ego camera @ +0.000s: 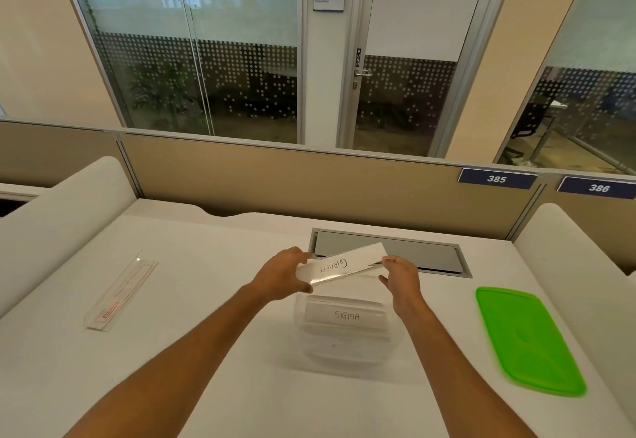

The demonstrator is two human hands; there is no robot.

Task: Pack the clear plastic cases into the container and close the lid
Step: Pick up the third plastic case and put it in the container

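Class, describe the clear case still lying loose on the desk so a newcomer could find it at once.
Start at the white desk and look to its left side, away from the container. A long clear case lies there alone. Unlike the handwritten "GIRAFFE" case held in both hands, it carries red printing.

White desk (206, 300); grey cable hatch (426, 256) at rear; partition plates 385 (496, 178), 386 (598, 188); glass door (406, 59) behind.

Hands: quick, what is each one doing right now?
Left hand: closed on the left end of the GIRAFFE case, above the container.
Right hand: holding the same case's right end with its fingertips.
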